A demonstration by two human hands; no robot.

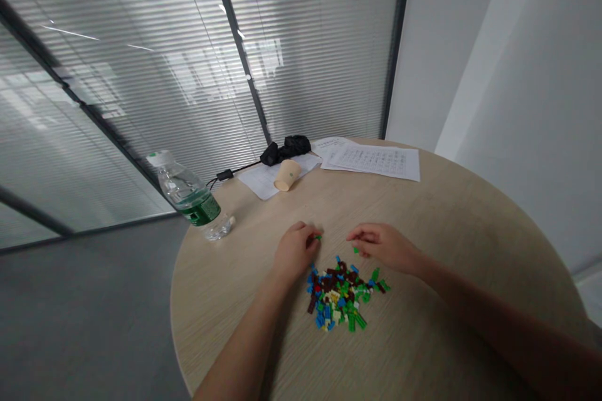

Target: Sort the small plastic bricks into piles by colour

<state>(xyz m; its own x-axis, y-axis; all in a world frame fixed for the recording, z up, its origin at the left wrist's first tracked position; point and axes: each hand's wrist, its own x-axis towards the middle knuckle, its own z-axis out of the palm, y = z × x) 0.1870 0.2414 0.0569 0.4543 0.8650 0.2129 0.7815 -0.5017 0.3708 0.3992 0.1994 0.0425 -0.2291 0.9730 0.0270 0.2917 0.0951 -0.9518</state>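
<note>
A loose pile of small toy building bricks [336,294] in green, blue, dark brown, yellow, cream and red lies on the table in front of me. My left hand [296,252] is closed just beyond the pile's left side, with a small green brick [318,237] at its fingertips. Right of it, with a gap between the two, my right hand [380,244] has its fingers curled. Another small green brick [356,250] shows at the right fingertips. Fingers partly cover both bricks, so their exact shapes are hidden.
On the round wooden table [221,301], a water bottle [188,197] stands at the left edge. A paper cup [286,175] lies tipped on paper, near a black bundle [286,149] with a cord. Printed sheets [376,161] lie at the back, before a glass partition with blinds [320,44].
</note>
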